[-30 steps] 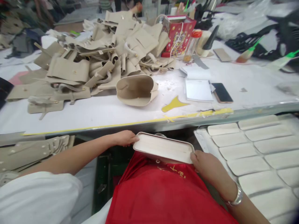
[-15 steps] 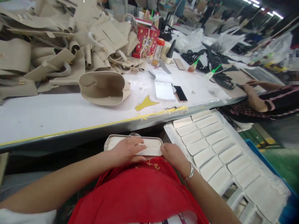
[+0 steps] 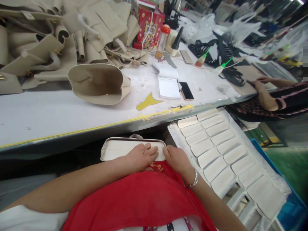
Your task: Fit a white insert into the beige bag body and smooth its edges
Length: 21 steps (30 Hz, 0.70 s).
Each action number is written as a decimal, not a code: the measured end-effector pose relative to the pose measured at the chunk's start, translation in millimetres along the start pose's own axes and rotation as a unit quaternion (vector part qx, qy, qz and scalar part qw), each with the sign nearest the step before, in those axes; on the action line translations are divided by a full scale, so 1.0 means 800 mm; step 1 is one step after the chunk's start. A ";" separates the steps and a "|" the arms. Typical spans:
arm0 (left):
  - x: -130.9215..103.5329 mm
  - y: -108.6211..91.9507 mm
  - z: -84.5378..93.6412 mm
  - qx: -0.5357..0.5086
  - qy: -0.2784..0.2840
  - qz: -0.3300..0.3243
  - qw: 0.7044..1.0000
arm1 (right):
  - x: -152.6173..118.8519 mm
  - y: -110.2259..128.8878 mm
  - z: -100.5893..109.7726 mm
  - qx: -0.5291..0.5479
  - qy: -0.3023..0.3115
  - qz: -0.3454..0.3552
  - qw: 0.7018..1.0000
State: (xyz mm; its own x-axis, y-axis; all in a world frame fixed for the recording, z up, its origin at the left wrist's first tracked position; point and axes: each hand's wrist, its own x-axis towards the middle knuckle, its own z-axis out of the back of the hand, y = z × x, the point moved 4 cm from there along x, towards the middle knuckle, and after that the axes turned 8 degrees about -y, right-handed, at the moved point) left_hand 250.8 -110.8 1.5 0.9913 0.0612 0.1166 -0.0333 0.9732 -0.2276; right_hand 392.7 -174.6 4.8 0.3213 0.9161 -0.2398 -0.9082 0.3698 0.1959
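Note:
A cream bag [image 3: 117,150], its flat bottom panel facing up inside a raised rim, rests at my lap against the red apron [image 3: 141,199]. My left hand [image 3: 142,156] lies on the panel with its fingers stretched toward the right end. At the right corner, my right hand [image 3: 177,160] is closed on the rim, thumb and fingers pinching it. A bit of a grey loop shows behind the bag's far side; the rest of the bag below is hidden.
On the white table [image 3: 48,112] stand an open beige bag [image 3: 96,83], a yellow template [image 3: 148,102], a notebook [image 3: 168,86] and a phone [image 3: 186,90]. Beige bags [image 3: 79,32] pile up behind. Cream panels [image 3: 218,141] cover a board at right. A co-worker's arm [image 3: 267,98] is beyond.
My left hand has slid rightward along the panel, closer to my right hand. The right hand keeps its grip at the corner. The camera view has tilted down slightly.

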 end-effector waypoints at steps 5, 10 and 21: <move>-0.002 0.004 -0.007 -0.014 -0.017 0.009 1.000 | -0.002 -0.028 -0.021 0.456 0.163 -0.144 0.863; -0.001 0.006 -0.007 -0.018 -0.018 0.009 1.000 | -0.001 -0.040 -0.038 0.615 0.202 -0.177 0.741; 0.006 0.004 -0.017 -0.025 0.008 0.028 0.999 | 0.034 -0.020 -0.010 0.368 0.312 -0.177 0.858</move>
State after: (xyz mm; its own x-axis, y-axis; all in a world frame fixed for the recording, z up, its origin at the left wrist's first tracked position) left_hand 257.5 -110.1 -12.2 0.9900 0.1113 0.0869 -0.0826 0.9558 -0.2822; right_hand 414.3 -156.8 -12.2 0.1280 0.5504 -0.8250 -0.2939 0.8156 0.4985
